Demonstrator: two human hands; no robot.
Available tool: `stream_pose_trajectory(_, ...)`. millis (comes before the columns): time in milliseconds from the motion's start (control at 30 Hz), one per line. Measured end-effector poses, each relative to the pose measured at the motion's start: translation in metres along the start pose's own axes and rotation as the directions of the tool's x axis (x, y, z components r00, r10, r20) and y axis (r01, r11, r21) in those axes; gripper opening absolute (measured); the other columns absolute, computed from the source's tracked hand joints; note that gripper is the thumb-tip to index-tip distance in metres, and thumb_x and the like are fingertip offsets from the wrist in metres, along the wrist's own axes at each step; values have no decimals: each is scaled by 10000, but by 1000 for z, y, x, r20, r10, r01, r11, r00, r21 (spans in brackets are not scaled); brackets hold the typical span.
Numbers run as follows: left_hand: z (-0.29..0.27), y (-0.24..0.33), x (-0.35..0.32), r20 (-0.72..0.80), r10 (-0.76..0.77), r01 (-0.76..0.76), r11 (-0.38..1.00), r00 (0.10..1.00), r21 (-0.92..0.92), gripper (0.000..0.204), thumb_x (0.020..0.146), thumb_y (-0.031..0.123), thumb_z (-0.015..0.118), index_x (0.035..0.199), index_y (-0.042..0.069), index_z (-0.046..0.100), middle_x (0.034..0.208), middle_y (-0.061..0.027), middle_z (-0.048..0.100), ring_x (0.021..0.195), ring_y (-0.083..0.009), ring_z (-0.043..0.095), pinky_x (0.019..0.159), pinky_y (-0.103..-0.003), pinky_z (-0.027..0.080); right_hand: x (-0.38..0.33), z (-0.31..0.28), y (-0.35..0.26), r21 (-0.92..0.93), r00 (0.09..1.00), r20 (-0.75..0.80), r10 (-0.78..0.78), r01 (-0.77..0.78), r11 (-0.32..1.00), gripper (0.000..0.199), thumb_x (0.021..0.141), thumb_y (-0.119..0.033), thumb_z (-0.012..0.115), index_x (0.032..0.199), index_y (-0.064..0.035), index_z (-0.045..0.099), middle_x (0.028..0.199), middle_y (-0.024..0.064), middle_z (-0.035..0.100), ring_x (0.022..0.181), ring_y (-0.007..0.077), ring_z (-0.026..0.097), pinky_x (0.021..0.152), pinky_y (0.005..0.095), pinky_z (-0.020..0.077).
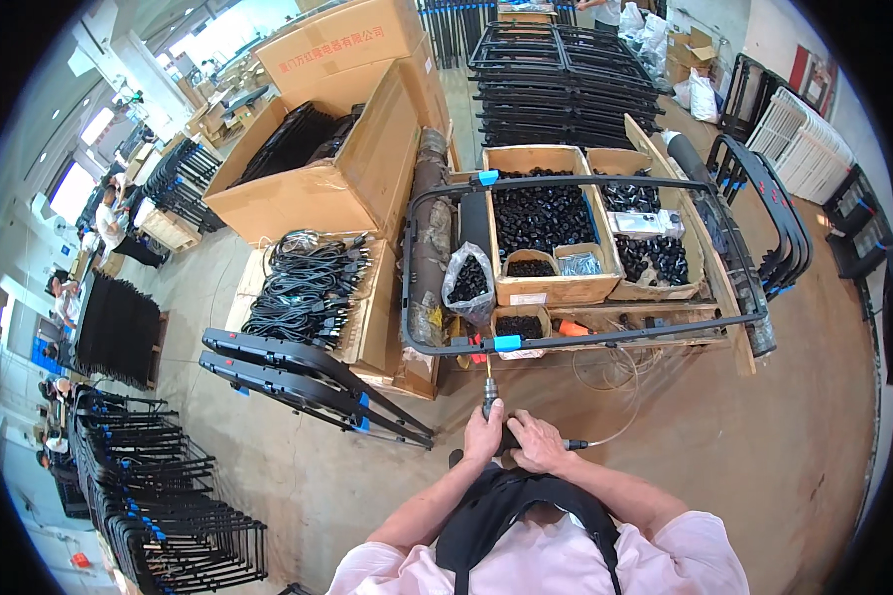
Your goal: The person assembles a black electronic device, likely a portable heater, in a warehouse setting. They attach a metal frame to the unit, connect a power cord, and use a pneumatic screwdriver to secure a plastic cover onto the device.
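A power drill (pixel 490 395) points away from me, its long bit reaching the near bar of a black rectangular tube frame (pixel 605 338). My left hand (pixel 482 432) is closed round the drill's body just behind the chuck. My right hand (pixel 537 442) is wrapped over its rear part, and a thin pale hose or cable leaves from beside that hand. The frame lies across a work stand, with blue clips (pixel 507 343) on its near and far bars. Whether the bit touches the bar is too small to tell.
Inside the frame's outline stand a cardboard box of black parts (pixel 541 210), a second box (pixel 655 288) and a plastic bag of small black parts (pixel 468 286). Left of it are coiled black cables (pixel 303 288) and leaning black frames (pixel 313 377). Stacked frames (pixel 566 94) stand behind.
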State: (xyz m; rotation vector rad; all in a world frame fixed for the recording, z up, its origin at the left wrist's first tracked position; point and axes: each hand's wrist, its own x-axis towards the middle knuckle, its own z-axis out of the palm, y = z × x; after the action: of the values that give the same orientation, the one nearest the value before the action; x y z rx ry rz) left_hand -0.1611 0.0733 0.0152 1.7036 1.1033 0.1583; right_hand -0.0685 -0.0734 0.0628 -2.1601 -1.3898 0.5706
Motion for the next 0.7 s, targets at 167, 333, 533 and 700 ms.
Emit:
stream_pose_trajectory(167,10,23,-12,22,8,-7,1000,1000,-27,594,1071,566,578,1019,-20,666,880,-180,696,854,-314,666,805,-463,517,-12,-5,9,-30,994,19,110,-109,994,711,779,-249,818,1390,-22,532,1213,245,666,1079,461,690,934,544,559)
stream_pose_trajectory(333,19,20,-6,53,32,-30,999,998,-44,621,1068,590,567,1022,-21,667,875,-182,691,843,-308,657,798,-461,514,-16,-14,12,-45,992,-31,119,-120,992,763,798,-282,825,1422,18,503,1184,257,690,1050,465,699,928,545,561)
stream_pose_trajectory(533,24,31,-5,56,40,-41,999,998,10,650,1057,619,565,1032,-22,670,887,-178,692,869,-303,671,813,-461,518,-20,-18,18,-32,992,-36,120,-121,992,778,801,-291,825,1425,37,495,1196,270,690,1058,468,699,933,543,560)
stream_pose_trajectory(700,24,36,-6,64,24,-24,1000,998,-12,656,1041,629,575,1018,-20,669,906,-211,714,898,-361,700,839,-487,528,-16,-23,24,-27,990,44,137,-136,990,787,799,-303,822,1418,55,493,1199,287,700,1056,473,704,933,539,562)
